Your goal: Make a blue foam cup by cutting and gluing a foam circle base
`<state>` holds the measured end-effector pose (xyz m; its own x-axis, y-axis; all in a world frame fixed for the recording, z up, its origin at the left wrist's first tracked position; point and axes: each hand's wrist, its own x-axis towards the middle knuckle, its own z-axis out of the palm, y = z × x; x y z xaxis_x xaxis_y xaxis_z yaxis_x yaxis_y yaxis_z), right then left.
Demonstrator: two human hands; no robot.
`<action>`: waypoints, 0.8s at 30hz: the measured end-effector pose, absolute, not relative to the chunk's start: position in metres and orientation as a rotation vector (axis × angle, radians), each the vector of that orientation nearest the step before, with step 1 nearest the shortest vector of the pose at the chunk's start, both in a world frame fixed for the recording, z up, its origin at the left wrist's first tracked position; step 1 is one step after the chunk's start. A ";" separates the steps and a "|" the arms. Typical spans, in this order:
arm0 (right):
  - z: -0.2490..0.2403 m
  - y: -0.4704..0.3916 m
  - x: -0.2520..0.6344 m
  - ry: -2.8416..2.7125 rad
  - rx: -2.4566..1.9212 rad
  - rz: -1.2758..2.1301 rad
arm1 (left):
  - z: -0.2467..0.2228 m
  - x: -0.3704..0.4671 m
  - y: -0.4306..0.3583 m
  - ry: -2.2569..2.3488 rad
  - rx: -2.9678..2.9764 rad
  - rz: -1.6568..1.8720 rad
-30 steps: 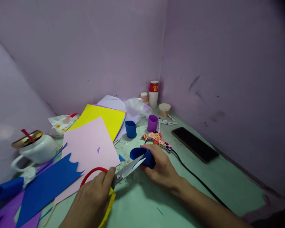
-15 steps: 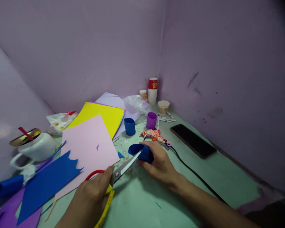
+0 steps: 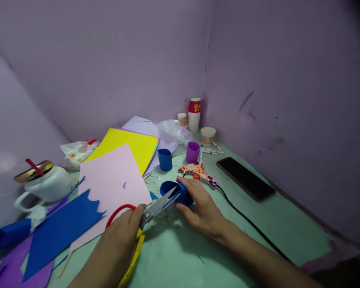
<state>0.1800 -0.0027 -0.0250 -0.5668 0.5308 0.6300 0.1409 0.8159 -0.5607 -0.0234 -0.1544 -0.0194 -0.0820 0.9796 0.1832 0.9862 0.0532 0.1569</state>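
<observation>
One pair of scissors (image 3: 147, 216), gripped in our left hand (image 3: 121, 235), is at the mouth of one handheld blue tube (image 3: 183, 195), clasped by our right hand (image 3: 202, 203), near one upright blue tube (image 3: 165, 161) and one purple tube (image 3: 193, 153)

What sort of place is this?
Probably a craft corner: red-and-yellow-handled metal scissors, a flat yellow sheet and a flower-patterned, gun-shaped corded tool suggest so.

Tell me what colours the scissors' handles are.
The scissors have one red handle and one yellow handle, best seen in the head view.
</observation>
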 end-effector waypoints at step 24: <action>-0.021 0.014 0.174 -2.174 -0.285 1.926 | 0.001 -0.043 -0.153 -1.960 -2.429 -0.262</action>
